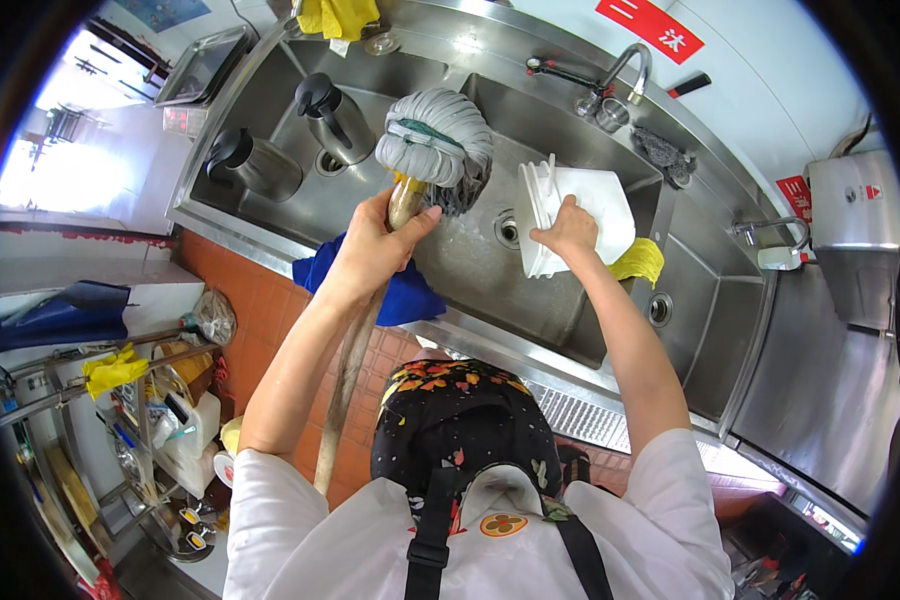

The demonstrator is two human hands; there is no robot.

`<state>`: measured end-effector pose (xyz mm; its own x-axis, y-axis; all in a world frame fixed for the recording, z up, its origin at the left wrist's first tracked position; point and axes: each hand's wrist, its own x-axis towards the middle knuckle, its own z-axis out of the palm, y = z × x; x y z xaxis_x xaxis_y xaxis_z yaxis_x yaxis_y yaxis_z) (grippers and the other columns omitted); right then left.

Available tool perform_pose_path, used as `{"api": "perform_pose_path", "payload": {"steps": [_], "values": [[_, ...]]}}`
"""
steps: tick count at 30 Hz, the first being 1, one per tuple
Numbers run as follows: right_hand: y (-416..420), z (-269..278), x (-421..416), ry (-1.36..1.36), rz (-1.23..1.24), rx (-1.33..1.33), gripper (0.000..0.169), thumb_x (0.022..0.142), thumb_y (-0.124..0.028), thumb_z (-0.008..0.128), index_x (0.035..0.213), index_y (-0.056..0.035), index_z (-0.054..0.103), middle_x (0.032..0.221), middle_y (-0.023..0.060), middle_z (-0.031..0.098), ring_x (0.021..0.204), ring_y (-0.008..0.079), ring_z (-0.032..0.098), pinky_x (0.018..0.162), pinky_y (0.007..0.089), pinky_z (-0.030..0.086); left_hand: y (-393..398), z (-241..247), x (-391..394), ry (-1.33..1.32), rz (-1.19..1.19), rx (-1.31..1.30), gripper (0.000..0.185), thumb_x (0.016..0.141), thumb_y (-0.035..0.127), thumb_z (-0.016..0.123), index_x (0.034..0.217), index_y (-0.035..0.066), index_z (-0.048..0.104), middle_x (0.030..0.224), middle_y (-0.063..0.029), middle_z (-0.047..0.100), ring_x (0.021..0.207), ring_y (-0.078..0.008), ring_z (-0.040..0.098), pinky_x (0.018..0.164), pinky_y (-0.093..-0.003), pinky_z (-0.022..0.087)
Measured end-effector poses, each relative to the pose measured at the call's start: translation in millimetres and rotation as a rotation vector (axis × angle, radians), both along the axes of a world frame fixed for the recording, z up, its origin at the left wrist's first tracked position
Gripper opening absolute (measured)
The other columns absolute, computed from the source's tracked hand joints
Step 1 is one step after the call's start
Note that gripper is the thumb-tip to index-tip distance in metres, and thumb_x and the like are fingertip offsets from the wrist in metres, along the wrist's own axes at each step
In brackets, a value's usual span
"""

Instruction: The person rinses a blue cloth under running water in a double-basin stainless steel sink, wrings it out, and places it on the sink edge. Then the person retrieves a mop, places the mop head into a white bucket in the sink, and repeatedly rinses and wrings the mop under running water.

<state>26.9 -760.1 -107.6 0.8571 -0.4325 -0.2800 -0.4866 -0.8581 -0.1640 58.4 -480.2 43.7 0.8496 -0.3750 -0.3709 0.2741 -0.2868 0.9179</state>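
Note:
My left hand (379, 244) is closed around the wooden handle (345, 375) of a mop, just below its head. The grey-white string mop head (442, 142) is held up over the middle basin of a stainless steel sink (480, 292). My right hand (570, 229) grips a white plastic container (604, 199) with slatted or stacked edges on its left side, over the right part of the same basin. A yellow cloth (640, 262) lies by the container on the basin divider. A blue cloth (401, 292) hangs over the front edge of the sink, behind the mop handle.
Two steel vacuum jugs (345, 124) with black lids stand in the left basin. Behind the middle basin are a faucet (634, 67), a small metal cup (613, 114) and a dark scouring mesh (664, 154). A cluttered rack (120, 382) with yellow gloves (116, 370) stands at the left.

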Motion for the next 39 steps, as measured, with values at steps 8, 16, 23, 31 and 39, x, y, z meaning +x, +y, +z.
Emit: {"api": "perform_pose_path", "payload": {"steps": [8,16,23,31,39], "values": [[-39.4,-13.5,-21.8,-0.1,-0.164,0.153,0.068,0.055,-0.045,0.073,0.093,0.008,0.053,0.085,0.0234,0.064,0.077,0.0335,0.065,0.067,0.0383,0.051,-38.6,23.4,-1.4,-0.051,-0.062,-0.045,0.026,0.084,0.026,0.065,0.081,0.005,0.052,0.058,0.0054,0.04,0.048,-0.0031,0.038,0.043,-0.0197,0.03],[-64.7,-48.5,-42.6,-0.216,-0.625,0.835,0.056,0.063,-0.036,0.074,0.089,0.009,0.053,0.084,0.0191,0.059,0.065,0.0235,0.064,0.05,0.0294,0.054,-95.0,34.5,-9.4,-0.055,-0.126,-0.078,0.024,0.084,0.025,0.065,0.082,0.004,0.053,0.057,0.0049,0.043,0.048,-0.0033,0.039,0.044,-0.0204,0.031],[-77.9,-106.9,-51.1,-0.254,-0.724,1.295,0.041,0.072,-0.023,0.07,0.093,0.0053,0.049,0.082,0.0118,0.058,0.066,0.02,0.062,0.053,0.0299,0.056,-145.5,2.5,-16.1,0.022,-0.157,-0.112,0.022,0.084,0.021,0.065,0.079,0.005,0.051,0.058,0.0047,0.043,0.046,-0.0028,0.038,0.042,-0.0195,0.03],[-92.2,-165.2,-59.9,-0.3,-0.855,1.394,0.041,0.075,-0.009,0.068,0.106,0.0012,0.043,0.089,0.0108,0.056,0.071,0.0201,0.061,0.064,0.0333,0.057,-184.0,-91.7,-18.3,0.046,-0.182,0.011,0.021,0.084,0.019,0.065,0.08,0.003,0.053,0.057,0.0041,0.045,0.045,-0.0035,0.039,0.04,-0.021,0.031],[-125.7,-140.6,-33.8,-0.413,-0.299,0.306,0.046,0.078,-0.011,0.061,0.118,0.0047,0.044,0.119,0.0245,0.05,0.105,0.0393,0.052,0.092,0.0415,0.042,-193.0,-162.8,-18.6,0.115,-0.184,0.155,0.024,0.084,0.022,0.065,0.08,0.002,0.052,0.054,0.0026,0.045,0.045,-0.005,0.04,0.04,-0.0229,0.032]]}}
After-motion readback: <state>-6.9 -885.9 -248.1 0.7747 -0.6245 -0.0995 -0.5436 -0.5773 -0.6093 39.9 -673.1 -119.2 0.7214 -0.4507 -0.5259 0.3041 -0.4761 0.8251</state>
